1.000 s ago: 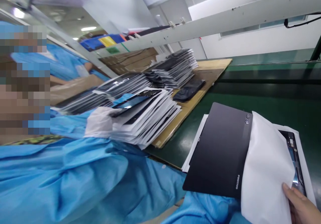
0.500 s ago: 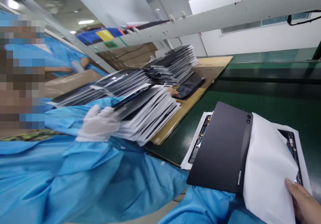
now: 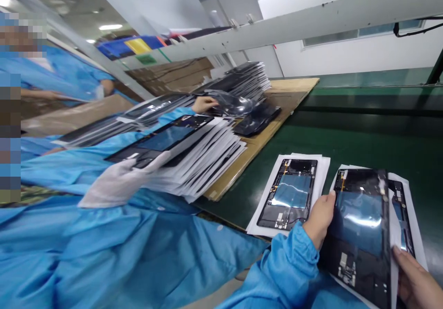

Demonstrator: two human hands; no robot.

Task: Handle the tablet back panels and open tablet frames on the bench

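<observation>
Holding the open tablet chassis (image 3: 360, 235) between both hands, I have my left hand (image 3: 320, 219) gripping its left edge and my right hand (image 3: 413, 276) pinching the lower right corner with the white sheet (image 3: 394, 235), inner parts facing up, low over the green belt (image 3: 346, 138). A second open unit (image 3: 290, 193) already lies on paper just left of it, so I judge one piece laid down and this one not yet set. Beside me a co-worker's gloved hand (image 3: 117, 187) lifts a unit off the big stacks (image 3: 194, 157), many remaining.
</observation>
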